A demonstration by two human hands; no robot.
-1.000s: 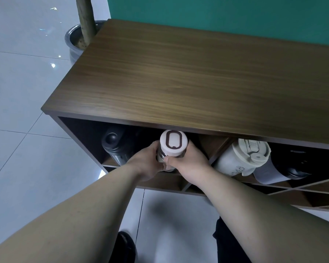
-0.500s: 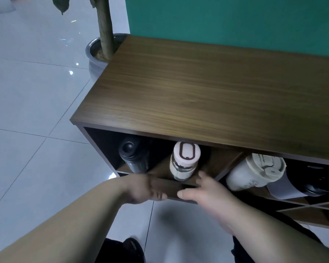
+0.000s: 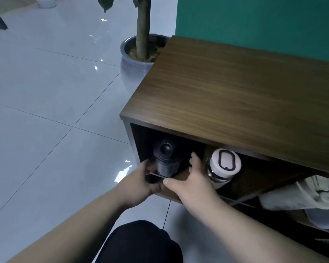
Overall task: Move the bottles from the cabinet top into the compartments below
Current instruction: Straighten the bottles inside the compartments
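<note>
The wooden cabinet top (image 3: 235, 95) carries no bottles. In the leftmost compartment lies a black bottle (image 3: 166, 157), cap towards me. My left hand (image 3: 141, 182) is at its left side and my right hand (image 3: 190, 179) at its right side, fingers spread around it; whether they touch it I cannot tell. A white-capped bottle with a brown loop (image 3: 223, 167) lies in the compartment to the right, just beside my right hand. Further right a cream bottle (image 3: 302, 196) lies in another slanted compartment, partly cut off.
A potted plant in a grey pot (image 3: 135, 63) stands against the cabinet's left end. A green wall (image 3: 254, 21) rises behind the cabinet. Glossy tiled floor (image 3: 46, 111) spreads to the left. My dark-clothed knee (image 3: 141, 242) is low in front.
Both hands let go of the white-capped bottle, now resting in its compartment, and moved left to either side of the black bottle. My view shifted left.
</note>
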